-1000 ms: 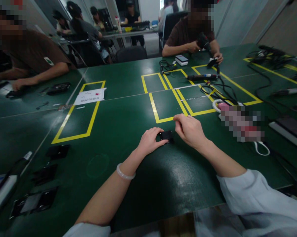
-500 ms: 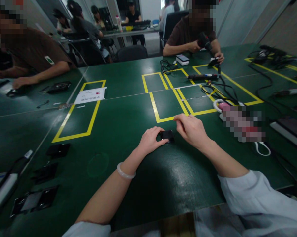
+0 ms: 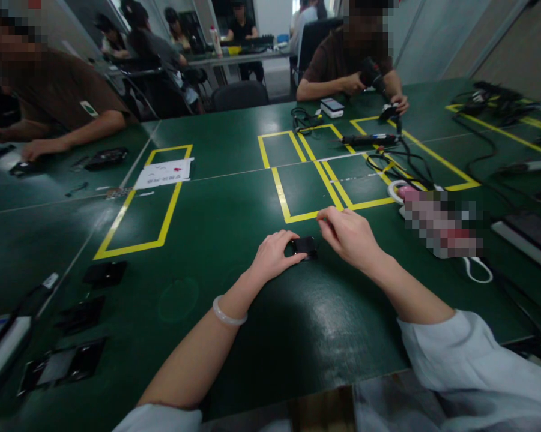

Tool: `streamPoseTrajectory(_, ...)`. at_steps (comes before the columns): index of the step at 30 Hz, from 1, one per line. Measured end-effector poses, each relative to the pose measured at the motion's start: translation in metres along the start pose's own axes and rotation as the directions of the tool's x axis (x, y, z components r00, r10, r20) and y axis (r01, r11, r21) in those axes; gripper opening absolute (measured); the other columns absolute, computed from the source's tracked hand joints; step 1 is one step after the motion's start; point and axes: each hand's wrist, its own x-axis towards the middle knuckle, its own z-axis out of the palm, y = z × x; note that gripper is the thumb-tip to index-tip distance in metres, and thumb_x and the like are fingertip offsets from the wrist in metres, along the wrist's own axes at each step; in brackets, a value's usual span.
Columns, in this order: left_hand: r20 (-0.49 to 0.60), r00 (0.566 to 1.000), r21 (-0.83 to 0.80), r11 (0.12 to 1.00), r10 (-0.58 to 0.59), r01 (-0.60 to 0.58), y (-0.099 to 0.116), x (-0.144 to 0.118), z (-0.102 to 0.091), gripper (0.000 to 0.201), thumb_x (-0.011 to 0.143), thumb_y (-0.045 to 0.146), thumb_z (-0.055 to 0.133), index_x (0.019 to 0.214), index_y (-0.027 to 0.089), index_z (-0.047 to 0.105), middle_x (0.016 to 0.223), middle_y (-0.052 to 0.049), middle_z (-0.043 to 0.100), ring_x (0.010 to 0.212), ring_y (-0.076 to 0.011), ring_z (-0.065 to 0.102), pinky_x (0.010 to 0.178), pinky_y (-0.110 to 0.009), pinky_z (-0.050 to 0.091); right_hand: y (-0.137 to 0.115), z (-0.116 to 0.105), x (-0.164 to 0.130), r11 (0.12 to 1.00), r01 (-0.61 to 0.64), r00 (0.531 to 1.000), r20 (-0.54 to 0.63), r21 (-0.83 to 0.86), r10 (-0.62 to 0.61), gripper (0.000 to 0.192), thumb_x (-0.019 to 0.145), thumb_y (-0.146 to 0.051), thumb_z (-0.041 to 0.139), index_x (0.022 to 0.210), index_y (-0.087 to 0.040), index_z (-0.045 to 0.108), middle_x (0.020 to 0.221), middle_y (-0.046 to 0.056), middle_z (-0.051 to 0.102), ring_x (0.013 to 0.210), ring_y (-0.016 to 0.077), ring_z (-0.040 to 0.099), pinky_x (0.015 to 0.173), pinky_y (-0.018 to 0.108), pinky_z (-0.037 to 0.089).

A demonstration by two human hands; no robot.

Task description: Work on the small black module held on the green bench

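Observation:
A small black rectangular part (image 3: 305,246) rests on the green table in the middle of the view. The thumb and fingers of my left hand (image 3: 275,255) close round its left side; a pale bracelet circles that wrist. Just to the right, apart from the part, hovers my right hand (image 3: 350,237). Its thumb and forefinger are pinched together and the other fingers curl in. Whatever may be between those fingertips is too small to make out.
Left lie black parts (image 3: 104,273) and a flat black plate (image 3: 63,365). A paper label (image 3: 164,173) sits across yellow tape. Rightward are a blurred pink item (image 3: 441,225), cables and a pen-shaped black tool (image 3: 371,140). Across the table, a person holds a power drill (image 3: 373,75); another sits left.

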Motion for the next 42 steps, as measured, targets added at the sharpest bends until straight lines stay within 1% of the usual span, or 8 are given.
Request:
streamPoseTrajectory(5,-0.002,1.000,-0.007,1.000,-0.002,0.002,-0.001,-0.001,0.001,0.034,0.083,0.048,0.061,0.104,0.022,0.057,0.099,-0.004,0.062,0.093,-0.0219,0.059,0.083,-0.035,0.045,0.000,-0.002,0.000,1.000,0.009,1.000,0.000,0.024,-0.009,0.022,0.092,-0.021,0.035,0.095,-0.017,0.056,0.079,0.005,0.066,0.069,0.0173,0.057,0.070,0.028,0.036)
streamPoseTrajectory(11,-0.002,1.000,-0.009,1.000,0.013,-0.013,-0.002,0.000,0.001,0.035,0.083,0.049,0.060,0.104,0.021,0.056,0.099,-0.003,0.062,0.093,-0.0214,0.058,0.081,-0.034,0.044,0.000,-0.006,0.001,0.999,0.012,1.000,0.010,0.037,-0.012,0.026,0.094,-0.039,0.042,0.090,-0.018,0.057,0.065,0.001,0.062,0.061,0.0157,0.054,0.068,0.027,0.035)
streamPoseTrajectory(20,-0.006,1.000,0.001,1.000,0.007,-0.007,-0.001,0.000,0.001,0.034,0.083,0.048,0.061,0.104,0.021,0.056,0.098,-0.003,0.062,0.093,-0.0214,0.058,0.081,-0.034,0.044,0.000,-0.003,0.000,1.000,0.027,1.000,-0.005,-0.008,-0.027,0.021,0.091,-0.019,0.038,0.100,-0.016,0.057,0.081,0.005,0.068,0.071,0.0175,0.058,0.070,0.028,0.036)
streamPoseTrajectory(23,-0.009,1.000,0.001,1.000,0.010,-0.010,0.000,0.000,0.001,0.035,0.083,0.048,0.061,0.104,0.021,0.056,0.099,-0.003,0.062,0.093,-0.0215,0.059,0.082,-0.034,0.044,0.000,-0.005,0.000,0.999,0.036,0.999,0.011,0.012,-0.036,0.019,0.092,-0.021,0.039,0.095,-0.016,0.057,0.078,0.004,0.066,0.069,0.0169,0.057,0.070,0.028,0.036)
streamPoseTrajectory(28,-0.006,1.000,0.004,1.000,0.023,-0.023,-0.002,0.001,0.002,0.035,0.083,0.048,0.061,0.104,0.021,0.056,0.098,-0.003,0.062,0.092,-0.0212,0.058,0.081,-0.034,0.044,0.002,-0.006,0.000,0.999,0.052,0.998,0.021,0.008,-0.052,0.026,0.094,-0.038,0.042,0.085,-0.019,0.055,0.068,0.002,0.064,0.061,0.0154,0.055,0.069,0.028,0.035)
streamPoseTrajectory(31,-0.006,1.000,-0.001,1.000,0.019,-0.019,-0.002,0.001,0.001,0.033,0.083,0.047,0.061,0.104,0.021,0.056,0.098,-0.003,0.062,0.092,-0.0209,0.058,0.080,-0.033,0.044,0.003,-0.005,0.000,0.998,0.058,0.998,0.029,-0.017,-0.057,0.024,0.095,-0.034,0.040,0.085,-0.019,0.055,0.072,0.003,0.066,0.063,0.0157,0.056,0.069,0.028,0.035)
streamPoseTrajectory(37,-0.008,1.000,0.002,1.000,0.012,-0.012,0.000,0.001,0.001,0.033,0.082,0.045,0.062,0.103,0.021,0.056,0.097,-0.003,0.062,0.091,-0.0208,0.059,0.080,-0.033,0.044,-0.002,-0.007,0.000,0.998,0.057,0.998,0.023,-0.005,-0.056,0.017,0.091,-0.019,0.041,0.100,-0.016,0.055,0.078,0.004,0.067,0.068,0.0166,0.058,0.072,0.028,0.036)
streamPoseTrajectory(42,-0.007,1.000,0.005,1.000,0.018,-0.018,-0.001,0.001,0.002,0.033,0.083,0.046,0.062,0.104,0.021,0.057,0.097,-0.003,0.062,0.092,-0.0213,0.058,0.080,-0.033,0.044,-0.003,-0.010,0.001,0.997,0.071,0.996,0.057,0.011,-0.071,0.020,0.094,-0.031,0.040,0.092,-0.017,0.055,0.075,0.003,0.065,0.068,0.0164,0.058,0.072,0.028,0.036)
